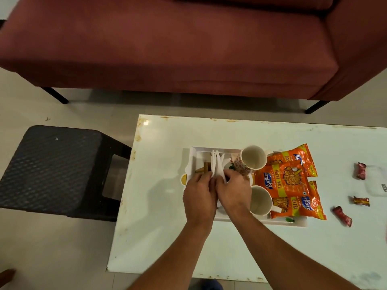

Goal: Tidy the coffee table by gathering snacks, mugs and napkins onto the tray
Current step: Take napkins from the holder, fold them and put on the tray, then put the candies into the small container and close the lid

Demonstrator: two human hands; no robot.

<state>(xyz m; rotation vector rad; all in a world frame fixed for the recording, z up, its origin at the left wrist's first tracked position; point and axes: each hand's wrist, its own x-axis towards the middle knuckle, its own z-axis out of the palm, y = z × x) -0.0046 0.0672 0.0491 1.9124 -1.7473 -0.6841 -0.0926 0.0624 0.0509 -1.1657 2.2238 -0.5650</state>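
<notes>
A white tray [193, 158] lies on the white coffee table [159, 227]. On it stand a patterned mug [251, 159], a plain mug [260, 200] and several orange snack packets [287, 181]. At the tray's left part, my left hand [200, 197] and my right hand [233, 188] together pinch a bunch of white napkins [217, 162], which stand upright above the tray. A brown object [206, 168] lies on the tray just behind my left hand. Small wrapped candies, two red ones [361, 170] [342, 215] and an orange one [361, 200], lie on the table right of the tray.
A dark woven stool [52, 166] stands left of the table. A maroon sofa [167, 42] fills the far side, with its black legs on the pale tiled floor. A clear wrapper [374, 181] lies near the table's right edge.
</notes>
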